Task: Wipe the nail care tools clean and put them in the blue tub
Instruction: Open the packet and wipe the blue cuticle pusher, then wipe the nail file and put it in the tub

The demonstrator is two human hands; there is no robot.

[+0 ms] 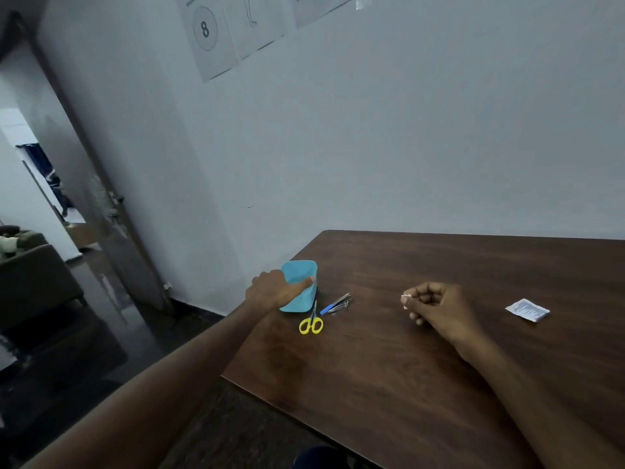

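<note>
One blue tub (pixel 297 299) at the table's (pixel 439 367) left corner, left hand (pixel 270 290) gripping its rim, one pair of yellow scissors (pixel 311 322), one clipper (pixel 340 307) and one blue-handled tool (pixel 333 305) just beside it, right hand (pixel 436 308) curled, pinching one white wipe (pixel 404 297), one sachet (pixel 527 310) well apart

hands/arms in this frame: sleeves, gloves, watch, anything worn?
Both arms are bare from the frame edge to the wrist: no sleeves in view. The left hand and the right hand wear no gloves. No watch, band or ring shows on either, though small rings would be hard to make out at this size.
</note>
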